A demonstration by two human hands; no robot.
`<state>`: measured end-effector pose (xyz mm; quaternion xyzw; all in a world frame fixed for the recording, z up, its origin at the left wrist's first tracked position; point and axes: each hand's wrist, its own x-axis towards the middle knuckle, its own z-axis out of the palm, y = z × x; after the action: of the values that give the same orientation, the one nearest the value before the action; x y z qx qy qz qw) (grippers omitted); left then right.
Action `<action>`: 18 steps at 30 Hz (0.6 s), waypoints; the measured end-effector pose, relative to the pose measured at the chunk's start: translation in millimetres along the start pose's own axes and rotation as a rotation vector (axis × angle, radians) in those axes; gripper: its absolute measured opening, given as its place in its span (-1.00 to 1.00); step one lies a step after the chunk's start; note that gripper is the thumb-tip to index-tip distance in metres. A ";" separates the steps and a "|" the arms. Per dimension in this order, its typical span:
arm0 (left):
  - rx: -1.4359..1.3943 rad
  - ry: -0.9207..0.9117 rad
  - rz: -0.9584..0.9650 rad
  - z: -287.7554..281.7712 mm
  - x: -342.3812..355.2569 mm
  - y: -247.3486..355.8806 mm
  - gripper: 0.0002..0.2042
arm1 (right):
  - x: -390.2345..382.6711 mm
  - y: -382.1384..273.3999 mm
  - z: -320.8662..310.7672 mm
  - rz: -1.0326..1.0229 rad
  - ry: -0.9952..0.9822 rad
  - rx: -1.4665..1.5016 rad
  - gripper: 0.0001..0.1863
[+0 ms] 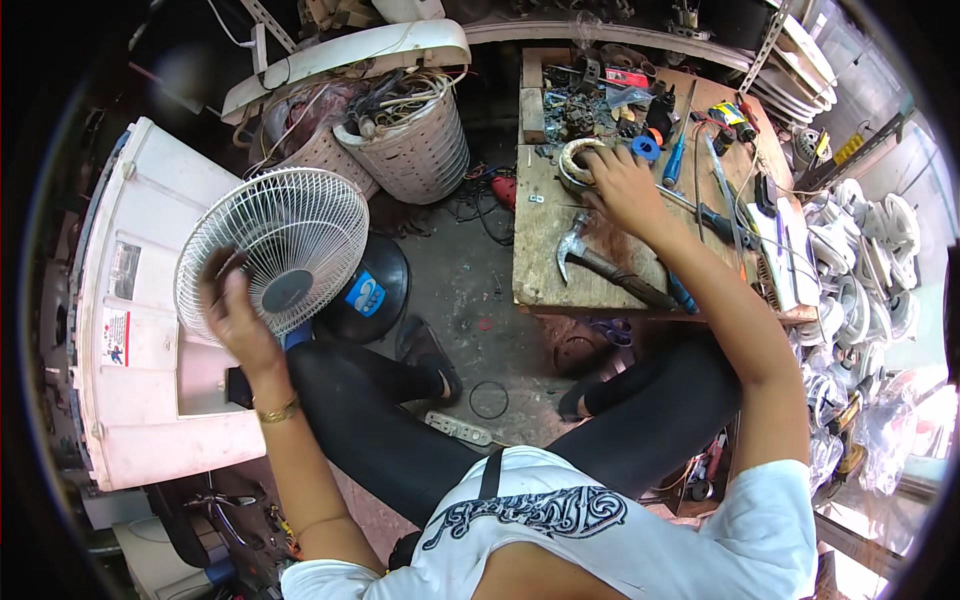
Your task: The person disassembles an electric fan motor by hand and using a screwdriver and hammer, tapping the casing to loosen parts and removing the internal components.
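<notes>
At the far left lies a large white appliance casing [140, 330], tipped on its side. Just in front of it stands a white electric fan [272, 252] with a round wire guard and a dark hub, set on a black base [368, 290] that bears a blue label. The left hand [232, 308] rests against the lower left rim of the guard, fingers spread and partly curled over the wires — whether they truly clamp the rim I cannot tell. A gold bracelet [276, 410] sits on that wrist.

Behind the fan, two white perforated drums [415, 140] hold tangled wires, and a long white curved panel [350, 55] lies across above them. On the concrete floor between the person's black-clad legs lie a white power strip [458, 428] and a thin black ring [489, 400].

To the right is a worn wooden workbench [540, 270]. A claw hammer [590, 258] lies near its front edge, head toward the left. The right hand [622, 185] reaches over the bench, fingers bent down onto a round coil-like part [574, 160] wound in pale and dark bands — touching it, the grasp not shown plainly. Just beyond lie a roll of blue tape [646, 147], a blue-handled screwdriver [675, 160] and scattered small metal parts. At the far right, stacked white fan blades [860, 260] fill the shelves.
</notes>
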<state>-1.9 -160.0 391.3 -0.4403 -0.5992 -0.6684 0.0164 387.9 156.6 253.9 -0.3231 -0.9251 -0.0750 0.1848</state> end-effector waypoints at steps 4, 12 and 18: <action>-0.030 -0.424 0.111 101.8 -33.3 39.8 -0.58 | 11.5 12.2 43.8 0.078 0.001 -0.001 -0.36; -0.248 -0.600 -0.455 170.0 -134.6 0.7 -0.12 | 14.4 -19.5 4.5 0.545 0.088 1.416 -0.45; -0.665 -0.578 -0.637 190.2 -151.8 9.6 0.27 | -11.5 -104.2 -94.9 0.681 -0.208 1.890 -0.53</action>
<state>204.4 -84.3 286.5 -0.3841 -0.4394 -0.6457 -0.4924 358.9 44.3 334.7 -0.2959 -0.4753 0.7742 0.2951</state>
